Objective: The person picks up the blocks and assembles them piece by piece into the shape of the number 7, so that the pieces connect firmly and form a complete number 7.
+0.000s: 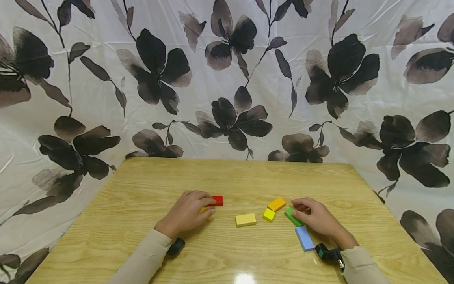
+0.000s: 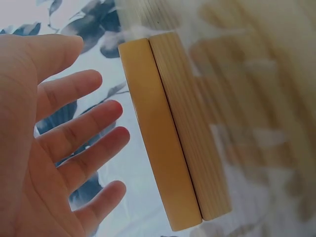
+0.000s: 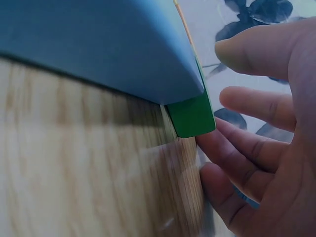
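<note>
My left hand (image 1: 189, 209) is over the left side of the group of blocks, its fingers loosely spread around a red block (image 1: 217, 200) and an orange block (image 1: 203, 210). In the left wrist view the long side of the orange block (image 2: 160, 133) fills the space beside the spread fingertips, and nothing is pinched. On the right, my right hand (image 1: 317, 217) has its fingers relaxed close by a green block (image 1: 292, 216). The right wrist view shows a blue block (image 3: 123, 54) in front, partly covering the green block (image 3: 192, 116), with thumb and fingers apart beyond.
Between the hands lie a pale yellow block (image 1: 245, 220), a small bright yellow block (image 1: 268, 215) and another orange block (image 1: 276, 204). A wooden table (image 1: 213, 252) carries everything. Behind it hangs a floral cloth (image 1: 276, 98). Dark cameras sit on both wrists.
</note>
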Tool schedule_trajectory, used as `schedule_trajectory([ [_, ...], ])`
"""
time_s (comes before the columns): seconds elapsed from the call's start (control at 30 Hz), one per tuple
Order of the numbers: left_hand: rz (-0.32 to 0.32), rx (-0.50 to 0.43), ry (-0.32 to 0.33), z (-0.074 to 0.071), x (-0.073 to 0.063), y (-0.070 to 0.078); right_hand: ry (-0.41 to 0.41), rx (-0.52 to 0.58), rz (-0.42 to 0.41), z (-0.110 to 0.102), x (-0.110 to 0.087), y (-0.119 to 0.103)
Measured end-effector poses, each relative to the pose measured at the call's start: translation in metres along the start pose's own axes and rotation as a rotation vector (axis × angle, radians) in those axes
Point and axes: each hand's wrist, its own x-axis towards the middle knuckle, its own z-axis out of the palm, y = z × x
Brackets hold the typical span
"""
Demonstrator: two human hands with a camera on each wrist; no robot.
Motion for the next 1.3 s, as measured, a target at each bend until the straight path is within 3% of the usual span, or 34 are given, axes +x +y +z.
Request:
schedule_trajectory([
  [0.37,0.070,-0.097,0.004,0.000,0.005,0.011,-0.009,-0.025,-0.025,0.001,0.000,0.004],
  [0.63,0.024,-0.202,-0.039,0.000,0.008,0.023,-0.034,-0.028,-0.018,0.001,0.001,0.004],
  [0.83,0.023,-0.259,-0.064,0.005,0.013,0.031,-0.050,-0.037,-0.025,-0.001,0.002,0.003],
  [1.3,0.005,-0.288,-0.197,0.008,0.030,0.047,-0.054,-0.046,-0.037,0.001,0.001,0.005],
])
